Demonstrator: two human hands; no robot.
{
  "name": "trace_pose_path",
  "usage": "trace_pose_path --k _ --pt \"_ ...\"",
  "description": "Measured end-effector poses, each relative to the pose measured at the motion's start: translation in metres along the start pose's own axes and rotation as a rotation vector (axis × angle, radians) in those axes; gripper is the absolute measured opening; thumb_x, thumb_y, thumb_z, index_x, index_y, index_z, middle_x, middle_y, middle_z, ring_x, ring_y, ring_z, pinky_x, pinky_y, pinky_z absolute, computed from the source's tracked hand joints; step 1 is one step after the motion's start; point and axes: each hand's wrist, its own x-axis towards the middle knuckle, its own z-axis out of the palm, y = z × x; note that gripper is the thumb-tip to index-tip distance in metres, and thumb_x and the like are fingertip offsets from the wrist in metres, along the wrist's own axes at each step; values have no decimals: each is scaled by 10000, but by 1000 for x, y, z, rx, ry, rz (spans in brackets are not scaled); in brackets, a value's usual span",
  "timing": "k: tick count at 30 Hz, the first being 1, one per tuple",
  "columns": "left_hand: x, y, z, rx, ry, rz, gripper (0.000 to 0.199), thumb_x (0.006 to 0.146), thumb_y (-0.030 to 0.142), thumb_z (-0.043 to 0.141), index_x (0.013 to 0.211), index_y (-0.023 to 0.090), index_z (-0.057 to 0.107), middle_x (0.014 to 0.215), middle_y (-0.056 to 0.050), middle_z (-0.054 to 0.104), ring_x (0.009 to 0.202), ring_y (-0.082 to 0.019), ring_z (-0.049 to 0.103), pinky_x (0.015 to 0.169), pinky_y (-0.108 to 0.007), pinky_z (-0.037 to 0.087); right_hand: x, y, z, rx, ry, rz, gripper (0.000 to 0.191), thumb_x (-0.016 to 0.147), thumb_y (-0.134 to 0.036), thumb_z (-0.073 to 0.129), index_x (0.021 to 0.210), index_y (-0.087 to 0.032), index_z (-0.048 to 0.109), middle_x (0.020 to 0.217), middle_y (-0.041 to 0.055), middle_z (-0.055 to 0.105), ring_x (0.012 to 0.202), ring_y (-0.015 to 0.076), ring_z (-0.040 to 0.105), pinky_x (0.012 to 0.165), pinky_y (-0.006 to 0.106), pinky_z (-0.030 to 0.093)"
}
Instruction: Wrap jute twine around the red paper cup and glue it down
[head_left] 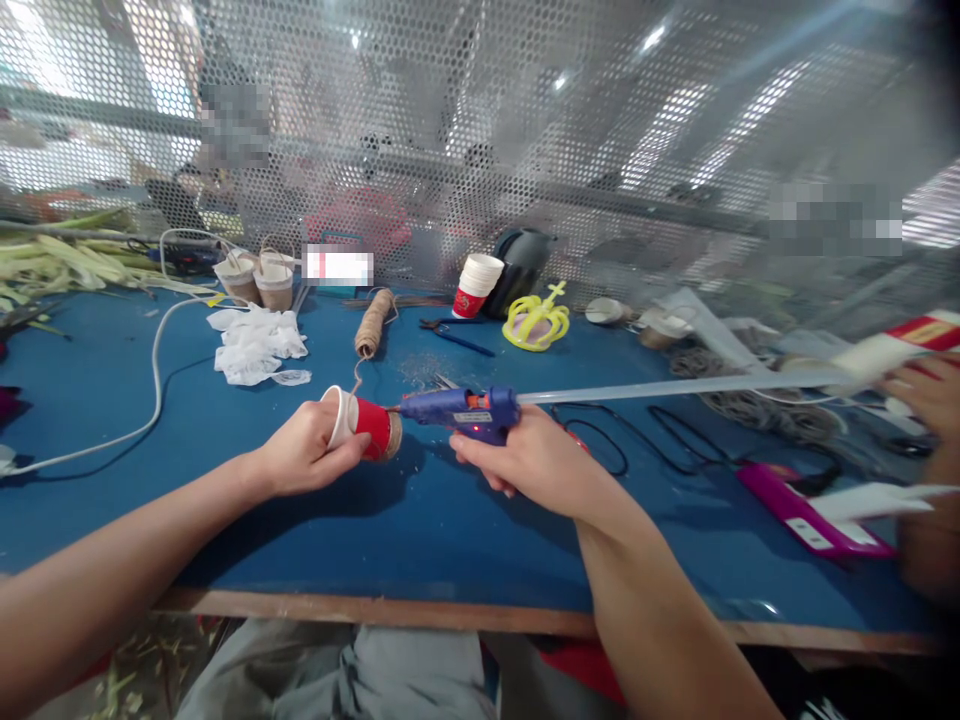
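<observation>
The left hand's [307,447] fingers grasped the red paper cup [371,425] above the blue surface [465,560], its long axis tipped nearly level, mouth leftward and base rightward. The right hand's [536,455] fingers were closed round the glue gun [457,410], its nozzle pointing left at the twine [394,438] near the base, contact unclear.

From remote post, I record perforated metal screen [450,110] along far side of worktable [450,540]. Horizontal bar [112,112] crosses screen at upper left. Room beyond: I make out only blurred shapes through holes. Tabletop blue, flat, light sheen near front; front edge [360,606] brown, wood-like. Bright light streaks [671,130] noted at upper right. Floor [142,675], lower left: dim, strewn with pale plant scraps.
</observation>
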Motion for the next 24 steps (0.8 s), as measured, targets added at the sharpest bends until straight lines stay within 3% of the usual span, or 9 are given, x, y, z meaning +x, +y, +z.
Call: trace_pose_path --k 14,24 --pt "-1 -2 1 -12 4 25 268 814 167 400 548 167 431 508 29 434 502 -90 354 506 -229 314 0 1 1 8 -5 -21 202 733 -303 536 580 -172 544 387 -51 477 336 75 449 366 188 377" --pt "-1 -8 -2 -143 -4 -264 239 808 252 417 715 118 592 582 14 506 523 -93 391 493 -215 333 -5 -3 -2 -10 -28 -20 210 742 -310 537 588 -168 546 391 -49 481 340 70 452 372 184 372"
